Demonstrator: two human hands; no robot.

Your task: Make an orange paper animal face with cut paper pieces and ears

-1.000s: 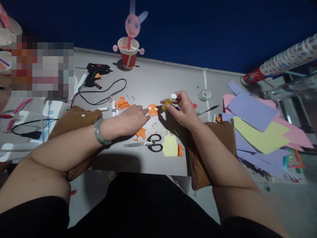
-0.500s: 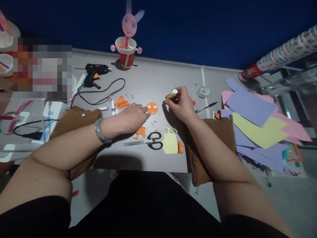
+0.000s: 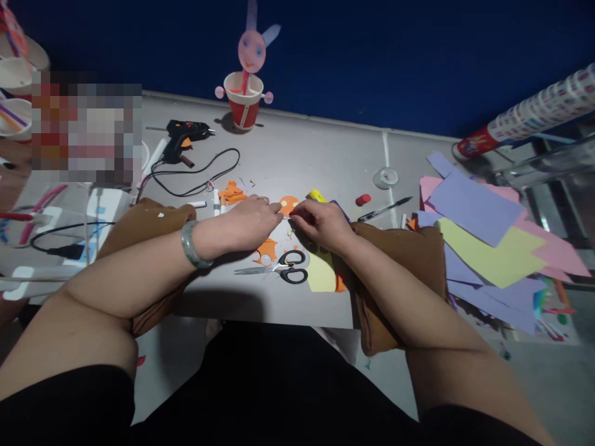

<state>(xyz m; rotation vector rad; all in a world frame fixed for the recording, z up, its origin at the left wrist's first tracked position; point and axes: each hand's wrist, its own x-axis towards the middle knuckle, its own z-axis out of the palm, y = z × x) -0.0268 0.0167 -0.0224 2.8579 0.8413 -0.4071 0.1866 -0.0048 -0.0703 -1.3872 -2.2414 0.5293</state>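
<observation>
Diagonally, from both lower corners, the forearms (image 3: 400,291) are angled toward mid-frame. The left hand (image 3: 251,224) is laid palm down, fingers extended to an orange disc (image 3: 289,204) just above centre; the right hand (image 3: 323,226) is bent inward, fingertips bunched beside it; whether anything is pinched cannot be told.

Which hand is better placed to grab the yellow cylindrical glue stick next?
Probably the right hand: nearer the yellow glue stick; the left hand is left of the round orange paper cutout.
</observation>
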